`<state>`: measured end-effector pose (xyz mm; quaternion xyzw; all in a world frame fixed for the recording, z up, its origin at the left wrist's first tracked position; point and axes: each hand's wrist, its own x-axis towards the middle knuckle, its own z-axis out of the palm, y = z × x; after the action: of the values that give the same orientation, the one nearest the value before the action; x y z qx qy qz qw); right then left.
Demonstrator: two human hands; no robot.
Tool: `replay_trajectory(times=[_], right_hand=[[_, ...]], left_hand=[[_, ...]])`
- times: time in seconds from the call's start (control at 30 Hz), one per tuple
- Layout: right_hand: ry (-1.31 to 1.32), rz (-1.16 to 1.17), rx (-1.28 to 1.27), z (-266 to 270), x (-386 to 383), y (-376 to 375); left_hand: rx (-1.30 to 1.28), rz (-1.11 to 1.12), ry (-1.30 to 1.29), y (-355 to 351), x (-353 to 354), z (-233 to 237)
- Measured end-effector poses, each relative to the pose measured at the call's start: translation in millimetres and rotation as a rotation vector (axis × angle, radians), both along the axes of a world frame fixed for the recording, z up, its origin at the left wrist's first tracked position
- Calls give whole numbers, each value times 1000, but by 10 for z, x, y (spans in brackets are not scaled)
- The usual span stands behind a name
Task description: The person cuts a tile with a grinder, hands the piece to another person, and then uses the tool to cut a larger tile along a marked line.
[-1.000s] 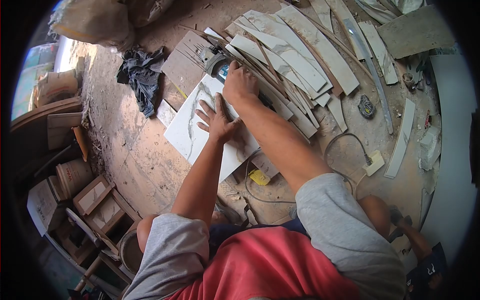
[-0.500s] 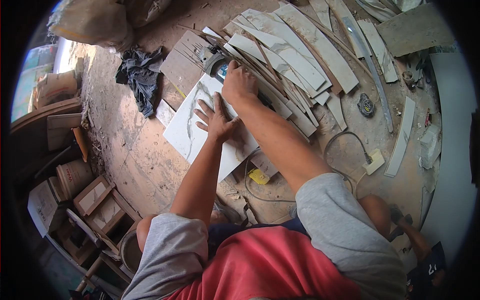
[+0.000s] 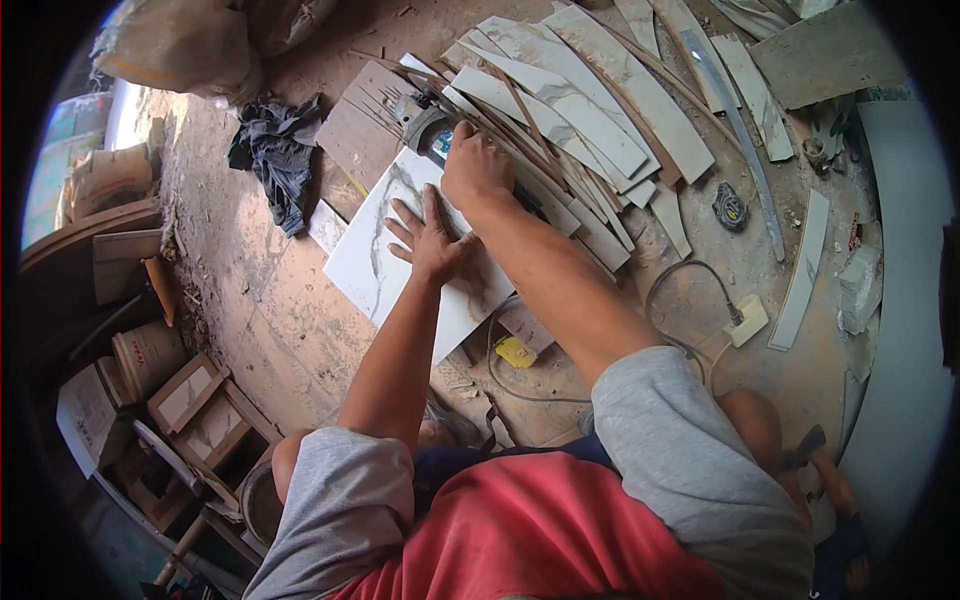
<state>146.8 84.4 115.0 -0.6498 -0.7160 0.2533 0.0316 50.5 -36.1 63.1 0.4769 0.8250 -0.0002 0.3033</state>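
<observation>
Co-worker [image 3: 833,483] shifted — marbled tile [image 3: 380,275] lies under left grip [image 3: 432,247].

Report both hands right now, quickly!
Left hand: open, fingers spread, palm down on the white marbled tile, gripping nothing.
Right hand: closed around the power tool.

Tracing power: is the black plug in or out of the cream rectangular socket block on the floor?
In: the black plug butts against the cream rectangular socket block, no gap visible. Seating depth: cannot tell.
</observation>
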Motion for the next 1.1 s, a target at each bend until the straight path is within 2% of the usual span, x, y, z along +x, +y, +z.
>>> replay_trajectory(times=[0.67, 0.73, 1.1], right_hand=[[-20, 10, 38, -20, 63, -49], [62, 5, -63, 29, 88, -41], [71, 3, -56, 42, 110, -46]], left_hand=[[-13, 1, -3, 7, -4, -7], [-13, 1, 1, 5, -7, -16], [-16, -3, 9, 1, -7, -13]])
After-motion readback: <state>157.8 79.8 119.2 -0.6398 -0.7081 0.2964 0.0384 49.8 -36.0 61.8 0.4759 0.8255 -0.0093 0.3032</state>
